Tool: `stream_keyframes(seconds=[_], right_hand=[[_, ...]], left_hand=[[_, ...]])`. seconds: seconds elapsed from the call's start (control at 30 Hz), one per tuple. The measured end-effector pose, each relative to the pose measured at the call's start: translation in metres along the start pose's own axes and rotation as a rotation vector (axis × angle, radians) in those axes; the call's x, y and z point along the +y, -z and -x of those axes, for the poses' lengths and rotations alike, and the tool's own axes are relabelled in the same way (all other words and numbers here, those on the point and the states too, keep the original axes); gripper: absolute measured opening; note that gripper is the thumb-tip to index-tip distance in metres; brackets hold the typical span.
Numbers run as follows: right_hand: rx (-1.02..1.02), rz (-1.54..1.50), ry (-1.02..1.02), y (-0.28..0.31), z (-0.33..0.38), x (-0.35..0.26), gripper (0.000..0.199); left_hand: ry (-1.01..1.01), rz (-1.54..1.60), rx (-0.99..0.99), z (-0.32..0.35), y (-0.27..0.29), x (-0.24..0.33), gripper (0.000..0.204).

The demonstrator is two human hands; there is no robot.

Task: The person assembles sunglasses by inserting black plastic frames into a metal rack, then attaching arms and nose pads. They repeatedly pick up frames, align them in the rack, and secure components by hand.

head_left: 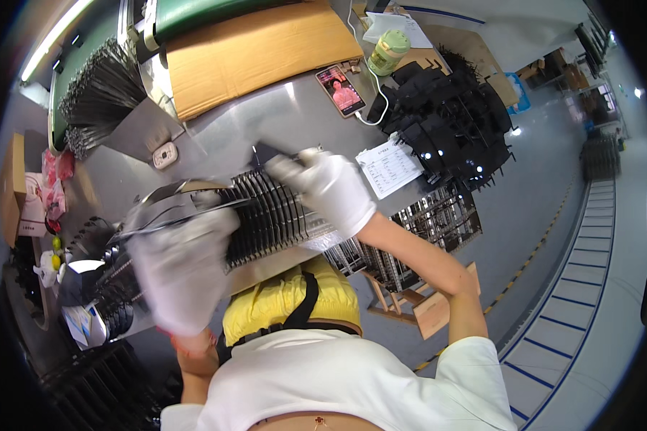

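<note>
Both of my hands wear white gloves. Over the right part of a row of thin black curved parts (pixel 269 219), my right hand (pixel 327 188) grips a small dark flat piece (pixel 264 154) at its fingertips. My left hand (pixel 183 262) is smeared by motion at the left end of that row. A thin dark strip (pixel 194 213) crosses by its fingers, and I cannot tell whether it is held. The row stands close-packed along the near edge of the metal table (pixel 266 122), in front of my yellow apron (pixel 295 302).
A cardboard sheet (pixel 259 54), phone (pixel 340 91) with white cable and green-lidded cup (pixel 389 52) lie at the back. Thin black rods (pixel 108 93) fill a metal holder at left. Black parts (pixel 453 129) are heaped at right beside a printed sheet (pixel 389 168). A wooden stool (pixel 431 312) stands below.
</note>
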State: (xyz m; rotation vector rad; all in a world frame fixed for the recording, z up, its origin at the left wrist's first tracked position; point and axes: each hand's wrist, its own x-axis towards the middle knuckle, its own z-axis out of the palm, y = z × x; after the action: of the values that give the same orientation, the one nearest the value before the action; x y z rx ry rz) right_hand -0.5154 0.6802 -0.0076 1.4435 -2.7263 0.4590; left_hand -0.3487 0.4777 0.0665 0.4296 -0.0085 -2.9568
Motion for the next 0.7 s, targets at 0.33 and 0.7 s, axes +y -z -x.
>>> stream_keyframes(seconds=[0.33,0.7], right_hand=[[-0.448,-0.222,-0.157,-0.101,0.046,0.028,0.042],[0.036,-0.248,0.119,0.033,-0.038,-0.022,0.07]], left_hand=[[0.091,-0.1,-0.288,0.023,-0.001,0.037,0.076],[0.788,0.062,-0.083,-0.014,0.023,-0.016,0.074]])
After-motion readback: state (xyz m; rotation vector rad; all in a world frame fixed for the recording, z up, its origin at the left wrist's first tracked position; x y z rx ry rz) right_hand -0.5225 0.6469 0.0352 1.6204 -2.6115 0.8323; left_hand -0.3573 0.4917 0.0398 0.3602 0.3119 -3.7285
